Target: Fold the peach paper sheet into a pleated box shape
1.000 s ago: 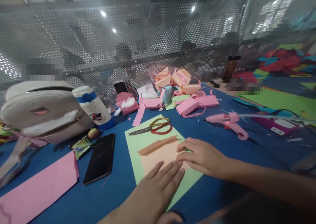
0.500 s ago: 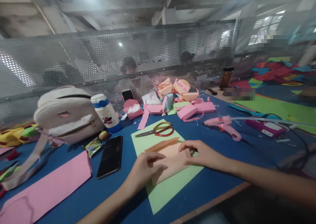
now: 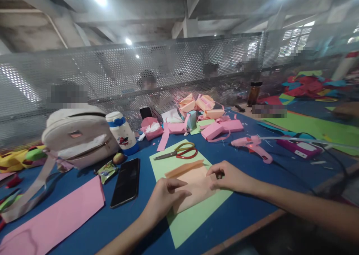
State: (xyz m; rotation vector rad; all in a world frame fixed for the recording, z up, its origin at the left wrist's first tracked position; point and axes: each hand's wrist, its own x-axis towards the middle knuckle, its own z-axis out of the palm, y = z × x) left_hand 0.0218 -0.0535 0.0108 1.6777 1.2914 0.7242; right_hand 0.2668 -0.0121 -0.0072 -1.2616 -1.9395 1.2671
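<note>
A folded peach paper (image 3: 193, 184) lies over a light green sheet (image 3: 185, 225) on the blue table. My left hand (image 3: 165, 195) is closed on its left end, thumb on top. At the right end, my right hand (image 3: 224, 175) pinches the paper between thumb and fingers. One long flap of the peach paper stands up along its far side. Scissors (image 3: 179, 151) with a yellow and a red handle rest on the green sheet beyond the paper.
A pink glue gun (image 3: 252, 146) lies to the right. On the left are a black phone (image 3: 125, 182), a pink sheet (image 3: 56, 217), a bottle (image 3: 122, 133) and a pale backpack (image 3: 80, 139). Folded paper pieces (image 3: 215, 127) are heaped at the back, before a perforated metal screen (image 3: 174, 67).
The camera view has tilted up slightly. Both hands keep their hold on the peach paper, with the right fingers shifted slightly at its right end.
</note>
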